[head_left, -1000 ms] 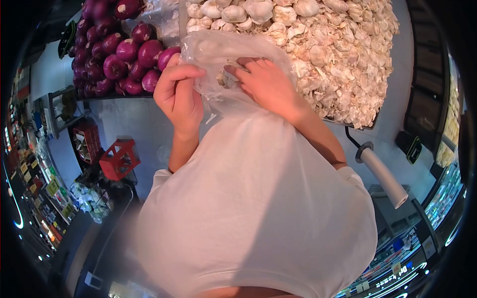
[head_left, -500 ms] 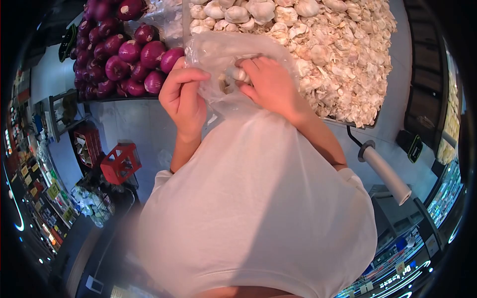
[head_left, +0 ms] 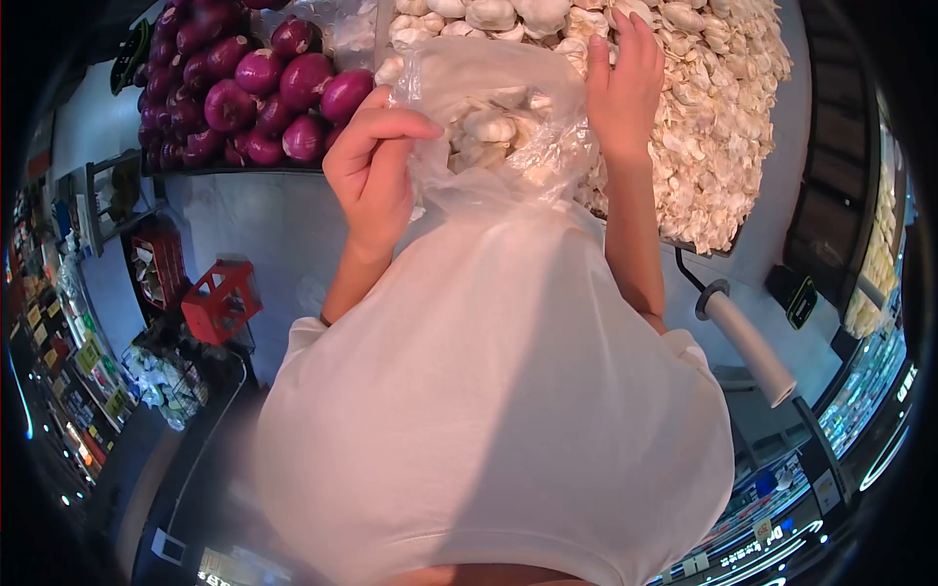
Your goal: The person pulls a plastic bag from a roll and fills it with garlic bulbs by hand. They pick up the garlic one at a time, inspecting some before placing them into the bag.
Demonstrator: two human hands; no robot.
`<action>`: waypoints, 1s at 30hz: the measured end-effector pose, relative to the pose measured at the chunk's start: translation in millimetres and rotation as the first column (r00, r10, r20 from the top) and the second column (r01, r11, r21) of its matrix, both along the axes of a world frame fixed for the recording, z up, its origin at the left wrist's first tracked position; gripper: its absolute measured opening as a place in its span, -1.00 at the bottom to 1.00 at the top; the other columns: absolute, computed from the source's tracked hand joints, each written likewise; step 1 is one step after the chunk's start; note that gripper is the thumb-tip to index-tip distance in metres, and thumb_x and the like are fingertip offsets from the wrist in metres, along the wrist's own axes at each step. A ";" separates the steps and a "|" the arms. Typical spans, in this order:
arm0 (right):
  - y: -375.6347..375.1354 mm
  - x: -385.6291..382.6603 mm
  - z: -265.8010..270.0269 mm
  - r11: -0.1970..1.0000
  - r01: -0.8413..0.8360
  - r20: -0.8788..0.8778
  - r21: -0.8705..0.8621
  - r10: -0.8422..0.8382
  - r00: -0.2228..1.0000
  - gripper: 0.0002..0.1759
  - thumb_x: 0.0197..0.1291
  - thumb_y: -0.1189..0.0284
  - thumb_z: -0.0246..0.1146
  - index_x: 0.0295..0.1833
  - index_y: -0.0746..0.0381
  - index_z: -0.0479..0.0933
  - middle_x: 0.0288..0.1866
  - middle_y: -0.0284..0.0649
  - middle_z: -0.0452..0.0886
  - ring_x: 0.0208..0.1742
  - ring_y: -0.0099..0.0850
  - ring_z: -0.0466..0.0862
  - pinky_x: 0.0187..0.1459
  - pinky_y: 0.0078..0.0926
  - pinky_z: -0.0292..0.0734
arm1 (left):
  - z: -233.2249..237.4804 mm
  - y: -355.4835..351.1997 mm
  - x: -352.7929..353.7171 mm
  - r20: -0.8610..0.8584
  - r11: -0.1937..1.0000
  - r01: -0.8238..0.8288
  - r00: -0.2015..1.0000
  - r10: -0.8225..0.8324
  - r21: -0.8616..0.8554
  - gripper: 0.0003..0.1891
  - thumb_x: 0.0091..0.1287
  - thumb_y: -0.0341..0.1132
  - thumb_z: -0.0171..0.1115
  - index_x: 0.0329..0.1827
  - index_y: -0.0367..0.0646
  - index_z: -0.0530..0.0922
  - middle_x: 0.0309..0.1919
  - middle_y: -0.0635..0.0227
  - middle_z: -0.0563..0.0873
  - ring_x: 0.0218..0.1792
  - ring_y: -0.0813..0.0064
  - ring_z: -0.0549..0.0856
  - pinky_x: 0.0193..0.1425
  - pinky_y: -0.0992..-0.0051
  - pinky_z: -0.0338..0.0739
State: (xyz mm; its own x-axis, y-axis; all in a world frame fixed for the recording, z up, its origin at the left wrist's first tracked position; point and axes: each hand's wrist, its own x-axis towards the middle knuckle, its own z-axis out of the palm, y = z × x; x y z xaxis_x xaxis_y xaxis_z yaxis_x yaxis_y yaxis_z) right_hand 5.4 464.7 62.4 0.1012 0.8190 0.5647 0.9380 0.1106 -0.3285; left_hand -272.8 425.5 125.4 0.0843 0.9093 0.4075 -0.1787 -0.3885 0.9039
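My left hand [head_left: 369, 176] pinches the left edge of a clear plastic bag [head_left: 430, 78], thumb and fingers closed on the film. Several garlic bulbs [head_left: 489, 127] lie inside it, seen through its mouth and thin wall. To the right of the bag, my right hand [head_left: 625, 98] reaches forward over the garlic heap [head_left: 713, 117]. Its fingers are extended and apart, with no bulb in them. Whole bulbs [head_left: 489, 14] are at the far side of the heap; loose skins cover much of its right part.
Red onions [head_left: 259, 107] are piled left of the garlic, near my left hand. A roll of plastic bags [head_left: 747, 347] sticks out from the stand at the right. A red plastic crate [head_left: 223, 303] is low on the left.
My right hand has left a garlic bulb in the bag and moved right and forward over the heap, its fingers opening. My left hand still holds the bag.
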 end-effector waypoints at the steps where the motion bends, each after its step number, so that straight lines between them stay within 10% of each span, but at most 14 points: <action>1: 3.0 2.5 -2.5 0.999 0.005 0.041 -0.035 -0.004 0.999 -0.49 0.52 0.24 0.26 0.44 0.25 0.50 0.50 0.03 0.45 0.46 0.07 0.41 0.40 0.00 0.43 | -0.4 -1.0 -1.7 0.000 1.000 0.007 1.000 -0.007 -0.016 -0.82 0.38 -0.69 0.08 -0.22 -0.35 0.66 -0.14 0.17 0.74 -0.14 0.54 0.61 0.02 0.57 0.42; 5: 2.7 -3.5 1.6 0.994 0.073 -0.011 -0.086 -0.074 0.997 -0.44 0.50 0.17 0.28 0.45 0.26 0.49 0.49 0.02 0.46 0.46 0.12 0.44 0.41 0.02 0.44 | 0.7 1.5 -2.2 0.037 1.000 -0.009 0.999 0.009 -0.017 -0.75 0.30 -0.73 0.06 -0.23 -0.35 0.72 -0.31 0.28 0.72 -0.32 0.61 0.44 -0.25 0.59 0.24; 30: 38.3 24.7 5.7 0.920 0.251 -0.226 -0.301 -0.324 0.918 -0.22 0.28 0.04 0.45 0.47 0.24 0.44 0.31 -0.04 0.52 0.19 -0.07 0.65 0.20 -0.08 0.56 | -2.1 1.6 -7.0 0.041 0.995 0.052 0.998 -0.049 -0.087 -0.78 0.36 -0.71 0.09 -0.21 -0.32 0.72 -0.24 0.31 0.72 -0.21 0.54 0.54 -0.11 0.56 0.36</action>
